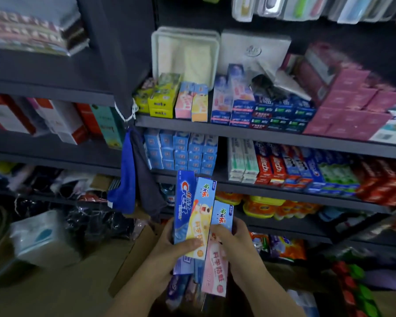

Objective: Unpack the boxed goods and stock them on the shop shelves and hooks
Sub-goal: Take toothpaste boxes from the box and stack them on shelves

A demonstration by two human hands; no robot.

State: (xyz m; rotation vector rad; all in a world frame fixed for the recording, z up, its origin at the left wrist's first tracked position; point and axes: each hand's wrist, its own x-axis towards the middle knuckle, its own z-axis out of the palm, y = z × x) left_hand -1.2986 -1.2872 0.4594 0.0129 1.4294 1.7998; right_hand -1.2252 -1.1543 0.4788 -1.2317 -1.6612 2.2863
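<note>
Both hands hold a fan of toothpaste boxes upright in front of the shelves. My left hand (176,248) grips a blue Crest box (184,202) and a yellow children's toothpaste box (200,216), thumb across their fronts. My right hand (232,243) grips a pink children's toothpaste box (217,255) at the right of the fan. Below the hands a brown cardboard box (133,255) stands open with more toothpaste boxes (181,289) inside. The same pink and yellow boxes (192,104) stand on the upper shelf.
Dark metal shelves (238,131) are packed with toothpaste: blue stacks (183,154) directly ahead, red and blue ones (295,168) to the right, pink boxes (352,106) at upper right. A blue cloth (124,179) hangs from the upright. Wrapped packs (39,236) sit on the floor at left.
</note>
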